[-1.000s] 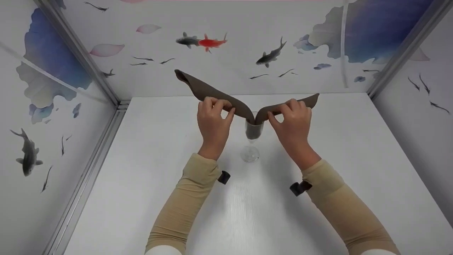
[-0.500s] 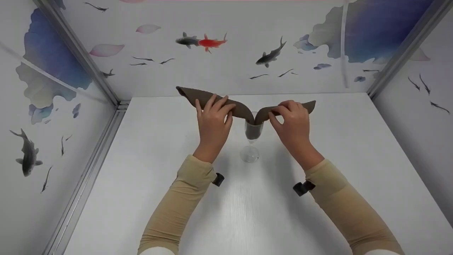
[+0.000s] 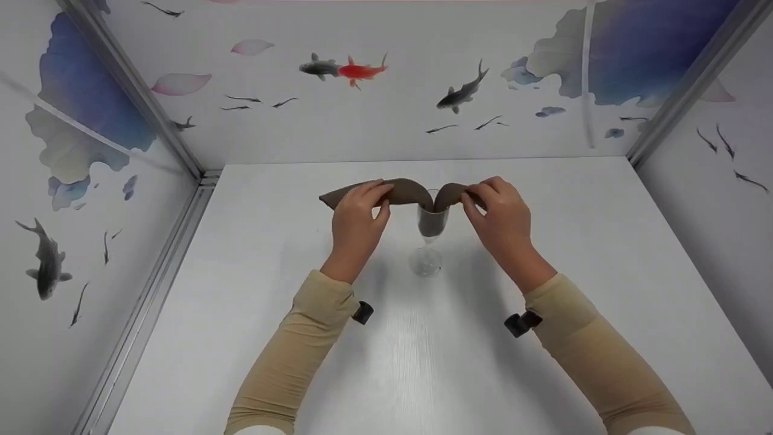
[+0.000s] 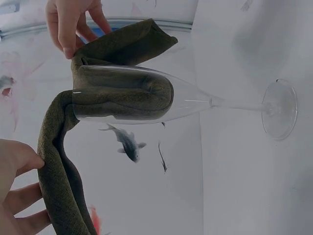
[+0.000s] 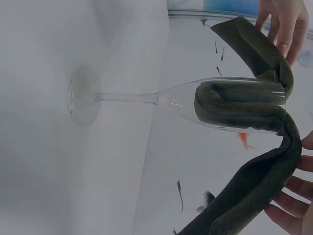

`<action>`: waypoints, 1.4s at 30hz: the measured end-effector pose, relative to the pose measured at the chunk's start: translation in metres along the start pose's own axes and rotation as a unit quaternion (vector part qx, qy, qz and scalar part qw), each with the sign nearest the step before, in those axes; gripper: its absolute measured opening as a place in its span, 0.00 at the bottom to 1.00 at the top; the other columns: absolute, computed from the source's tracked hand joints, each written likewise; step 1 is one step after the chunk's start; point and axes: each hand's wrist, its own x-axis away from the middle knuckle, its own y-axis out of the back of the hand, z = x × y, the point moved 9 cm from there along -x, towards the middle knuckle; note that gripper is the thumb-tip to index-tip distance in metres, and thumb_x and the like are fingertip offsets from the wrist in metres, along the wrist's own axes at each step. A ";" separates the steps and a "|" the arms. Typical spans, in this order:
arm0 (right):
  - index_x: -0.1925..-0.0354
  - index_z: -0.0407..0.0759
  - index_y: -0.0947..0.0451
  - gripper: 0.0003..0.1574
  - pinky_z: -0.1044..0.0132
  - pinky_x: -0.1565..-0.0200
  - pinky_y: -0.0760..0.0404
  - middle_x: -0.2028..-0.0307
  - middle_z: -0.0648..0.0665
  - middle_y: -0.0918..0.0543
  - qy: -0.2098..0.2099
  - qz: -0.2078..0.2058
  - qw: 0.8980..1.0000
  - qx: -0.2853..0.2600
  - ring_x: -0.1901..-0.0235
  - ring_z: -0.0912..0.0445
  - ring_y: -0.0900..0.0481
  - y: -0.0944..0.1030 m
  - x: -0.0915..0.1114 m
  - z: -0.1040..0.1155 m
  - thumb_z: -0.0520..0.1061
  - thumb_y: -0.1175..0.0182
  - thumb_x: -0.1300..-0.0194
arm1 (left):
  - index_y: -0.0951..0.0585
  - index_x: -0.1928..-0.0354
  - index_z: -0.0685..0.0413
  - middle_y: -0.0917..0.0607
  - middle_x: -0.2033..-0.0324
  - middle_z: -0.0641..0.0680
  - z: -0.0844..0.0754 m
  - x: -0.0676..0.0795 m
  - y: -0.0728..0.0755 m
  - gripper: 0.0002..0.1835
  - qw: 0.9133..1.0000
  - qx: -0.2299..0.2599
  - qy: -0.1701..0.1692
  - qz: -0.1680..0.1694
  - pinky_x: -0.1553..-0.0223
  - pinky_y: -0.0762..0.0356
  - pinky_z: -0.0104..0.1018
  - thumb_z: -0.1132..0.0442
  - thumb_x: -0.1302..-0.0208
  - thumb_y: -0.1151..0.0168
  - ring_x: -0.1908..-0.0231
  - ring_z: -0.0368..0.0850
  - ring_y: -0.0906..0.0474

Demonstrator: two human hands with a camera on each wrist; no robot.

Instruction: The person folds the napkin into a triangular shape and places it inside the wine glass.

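A rolled, dark brown cloth napkin (image 3: 410, 191) has its folded middle inside a clear champagne flute (image 3: 427, 261), which stands upright on the white table. Its two ends bend out over the rim, left and right. My left hand (image 3: 356, 232) holds the left end from above, thumb on the near side and fingers over the top; fingertips also show against the cloth in the left wrist view. The right end of the napkin (image 5: 264, 174) is held by my right hand (image 3: 501, 226) between thumb and fingers, close to the rim. Neither hand touches the glass.
White panels with painted fish (image 3: 459, 95) and blue leaf shapes stand behind and at both sides of the white table (image 3: 241, 302). Metal rails (image 3: 160, 284) run along the left edge. A small black camera (image 3: 523, 324) sits at my right wrist.
My left hand spread its fingers, then drew them in again and moved down and slightly left. Both napkin ends have come down, the left one most. The flute has stayed in place.
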 end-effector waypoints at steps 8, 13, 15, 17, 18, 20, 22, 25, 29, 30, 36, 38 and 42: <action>0.61 0.37 0.16 0.12 0.55 0.68 0.24 0.67 0.42 0.21 -0.021 0.022 1.000 0.001 0.69 0.49 0.25 -0.003 0.004 -0.008 0.46 0.39 0.32 | 0.17 0.45 0.54 0.17 0.50 0.53 0.019 0.010 -0.005 0.16 0.997 0.055 0.037 0.038 0.53 0.23 0.32 0.66 0.35 0.36 0.50 0.46 0.21; 0.60 0.37 0.16 0.16 0.53 0.67 0.24 0.67 0.41 0.20 -0.031 0.038 0.999 0.002 0.69 0.48 0.24 -0.005 0.008 -0.015 0.49 0.40 0.31 | 0.19 0.43 0.55 0.17 0.50 0.54 0.029 0.016 -0.006 0.18 0.994 0.066 0.065 0.061 0.51 0.23 0.35 0.65 0.35 0.36 0.50 0.46 0.21; 0.59 0.36 0.16 0.17 0.52 0.66 0.24 0.66 0.41 0.19 -0.036 0.047 0.998 0.002 0.68 0.47 0.23 -0.007 0.011 -0.017 0.49 0.41 0.30 | 0.20 0.42 0.55 0.17 0.49 0.54 0.035 0.019 -0.007 0.18 0.992 0.069 0.082 0.071 0.49 0.24 0.37 0.65 0.34 0.37 0.48 0.47 0.21; 0.58 0.36 0.17 0.17 0.51 0.64 0.24 0.65 0.40 0.18 -0.039 0.057 0.998 0.002 0.67 0.46 0.22 -0.009 0.013 -0.019 0.49 0.41 0.30 | 0.20 0.42 0.56 0.18 0.48 0.54 0.041 0.023 -0.010 0.19 0.989 0.071 0.099 0.082 0.48 0.24 0.37 0.64 0.34 0.37 0.47 0.47 0.22; 0.58 0.36 0.17 0.17 0.50 0.63 0.24 0.65 0.40 0.18 -0.039 0.062 0.997 0.002 0.66 0.46 0.21 -0.010 0.014 -0.020 0.49 0.41 0.30 | 0.20 0.41 0.56 0.18 0.48 0.54 0.043 0.025 -0.011 0.19 0.988 0.074 0.106 0.087 0.47 0.24 0.38 0.64 0.34 0.37 0.47 0.47 0.22; 0.56 0.35 0.18 0.17 0.49 0.61 0.23 0.64 0.39 0.17 -0.040 0.073 0.996 0.005 0.64 0.44 0.21 -0.012 0.017 -0.021 0.49 0.41 0.30 | 0.21 0.41 0.56 0.18 0.47 0.55 0.046 0.029 -0.014 0.19 0.985 0.077 0.118 0.100 0.47 0.24 0.38 0.63 0.34 0.37 0.47 0.47 0.22; 0.56 0.35 0.18 0.17 0.47 0.59 0.23 0.63 0.38 0.17 -0.042 0.087 0.995 0.010 0.63 0.44 0.20 -0.014 0.019 -0.022 0.49 0.41 0.31 | 0.21 0.41 0.57 0.18 0.48 0.56 0.049 0.033 -0.017 0.20 0.982 0.083 0.125 0.110 0.49 0.24 0.38 0.64 0.34 0.37 0.49 0.48 0.21; 0.55 0.35 0.19 0.18 0.46 0.57 0.24 0.63 0.38 0.16 -0.048 0.108 0.993 0.020 0.62 0.43 0.20 -0.018 0.023 -0.025 0.49 0.40 0.32 | 0.22 0.41 0.57 0.17 0.50 0.55 0.054 0.040 -0.021 0.20 0.978 0.093 0.137 0.127 0.51 0.23 0.39 0.64 0.34 0.37 0.52 0.47 0.21; 0.54 0.35 0.19 0.18 0.45 0.55 0.25 0.61 0.38 0.15 -0.058 0.132 0.989 0.024 0.60 0.42 0.20 -0.023 0.026 -0.031 0.48 0.40 0.34 | 0.22 0.41 0.57 0.17 0.52 0.54 0.060 0.048 -0.024 0.20 0.973 0.096 0.150 0.148 0.50 0.24 0.41 0.64 0.35 0.36 0.54 0.47 0.21; 0.53 0.35 0.19 0.18 0.45 0.53 0.25 0.60 0.38 0.15 -0.061 0.139 0.988 0.025 0.59 0.42 0.20 -0.024 0.027 -0.032 0.48 0.40 0.34 | 0.22 0.41 0.57 0.17 0.53 0.54 0.062 0.050 -0.024 0.20 0.972 0.095 0.153 0.152 0.50 0.24 0.41 0.64 0.35 0.36 0.54 0.47 0.21; 0.51 0.34 0.20 0.20 0.44 0.50 0.27 0.58 0.37 0.15 -0.071 0.181 0.981 0.027 0.57 0.41 0.21 -0.030 0.036 -0.039 0.48 0.39 0.35 | 0.22 0.41 0.56 0.17 0.50 0.54 0.071 0.061 -0.024 0.20 0.967 0.092 0.167 0.171 0.46 0.26 0.44 0.65 0.34 0.37 0.49 0.49 0.21; 0.52 0.34 0.20 0.20 0.44 0.50 0.27 0.59 0.37 0.15 -0.066 0.187 0.980 0.028 0.57 0.41 0.20 -0.030 0.040 -0.041 0.48 0.38 0.35 | 0.22 0.41 0.56 0.17 0.49 0.54 0.074 0.065 -0.024 0.20 0.965 0.088 0.173 0.178 0.46 0.26 0.43 0.65 0.34 0.37 0.47 0.50 0.22; 0.57 0.36 0.19 0.16 0.44 0.51 0.26 0.63 0.38 0.14 -0.049 0.188 0.980 0.032 0.59 0.41 0.19 -0.030 0.047 -0.043 0.47 0.37 0.37 | 0.23 0.40 0.56 0.19 0.46 0.55 0.079 0.072 -0.023 0.21 0.961 0.083 0.181 0.189 0.46 0.26 0.43 0.63 0.34 0.37 0.46 0.51 0.23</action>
